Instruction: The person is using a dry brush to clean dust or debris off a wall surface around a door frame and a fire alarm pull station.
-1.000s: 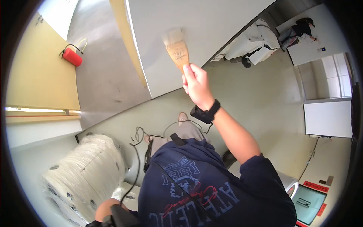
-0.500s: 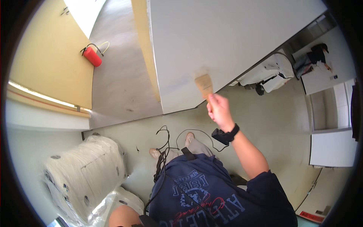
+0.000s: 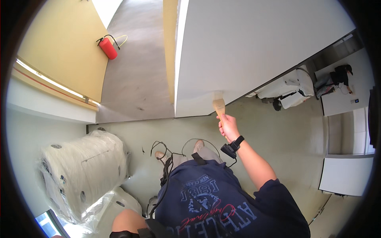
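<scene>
My right hand is closed round the handle of a wide flat brush, held out in front of me. Pale bristles at its tip meet the large white panel near its lower edge, on or just over the surface. A black strap with a small box sits on my right wrist. Of my left arm only a part shows at the lower left edge, and the left hand is out of the picture.
Plastic-wrapped bulky rolls stand on the floor at my left. A red fire extinguisher is by the yellow door. Black cables hang before my legs. At the far right are a white vehicle-like machine and another person.
The brush in my right hand has moved down toward the panel's lower edge. My view has shifted, so the panel and extinguisher appear farther right.
</scene>
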The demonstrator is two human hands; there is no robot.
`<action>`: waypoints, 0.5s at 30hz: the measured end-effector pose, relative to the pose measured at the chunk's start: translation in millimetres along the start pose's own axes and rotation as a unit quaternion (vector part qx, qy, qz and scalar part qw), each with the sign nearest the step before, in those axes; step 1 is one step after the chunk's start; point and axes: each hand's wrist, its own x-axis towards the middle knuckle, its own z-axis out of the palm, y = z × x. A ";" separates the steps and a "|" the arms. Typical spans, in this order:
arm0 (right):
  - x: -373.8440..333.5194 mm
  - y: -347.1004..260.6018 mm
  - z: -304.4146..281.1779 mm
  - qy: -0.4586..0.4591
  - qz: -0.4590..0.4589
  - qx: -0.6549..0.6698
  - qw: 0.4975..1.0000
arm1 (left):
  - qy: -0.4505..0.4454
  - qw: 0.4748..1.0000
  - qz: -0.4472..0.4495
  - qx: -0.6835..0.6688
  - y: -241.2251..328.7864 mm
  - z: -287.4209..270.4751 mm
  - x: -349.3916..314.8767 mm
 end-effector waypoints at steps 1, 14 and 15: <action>-4.2 -3.9 2.6 0.007 -0.016 -0.001 1.000 | 0.003 1.000 0.000 0.004 2.2 -0.6 -0.5; 5.5 -3.0 17.8 0.032 -0.023 0.002 0.999 | 0.012 1.000 0.005 0.021 18.2 -18.7 -7.0; 2.6 -1.1 17.0 0.044 -0.043 0.009 0.998 | 0.014 1.000 0.008 0.024 20.4 -19.9 -7.7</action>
